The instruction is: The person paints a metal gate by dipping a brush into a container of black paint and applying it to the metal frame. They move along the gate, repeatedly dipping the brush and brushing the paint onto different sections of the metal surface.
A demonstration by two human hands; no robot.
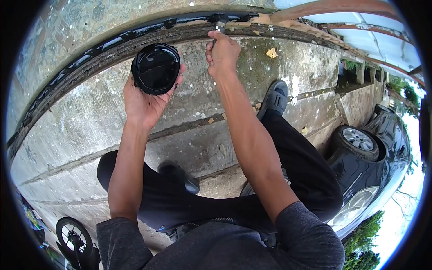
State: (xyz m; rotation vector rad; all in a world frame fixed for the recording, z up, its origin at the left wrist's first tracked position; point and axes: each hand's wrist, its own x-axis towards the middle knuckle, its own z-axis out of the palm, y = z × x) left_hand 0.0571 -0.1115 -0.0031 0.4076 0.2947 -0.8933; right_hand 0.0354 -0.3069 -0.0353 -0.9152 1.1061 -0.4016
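Observation:
My left hand (146,105) holds up a round container of glossy black paint (157,69), its rim coated in black. The fingers curl under and around its sides. My right hand (223,55) is closed on a small paintbrush (219,26), mostly hidden by the fingers. The brush's tip touches a long narrow strip (168,23) at the foot of the wall. To the left of the brush the strip is largely wet black; just to its right, beyond a short black stretch, it shows bare brown.
Concrete steps (90,121) run under my sandalled feet (275,96). A dark car (373,148) stands at the right and a motorcycle wheel (74,236) at the lower left. Rusty brown bars (337,10) cross the upper right. Dry leaves (272,53) lie on the concrete.

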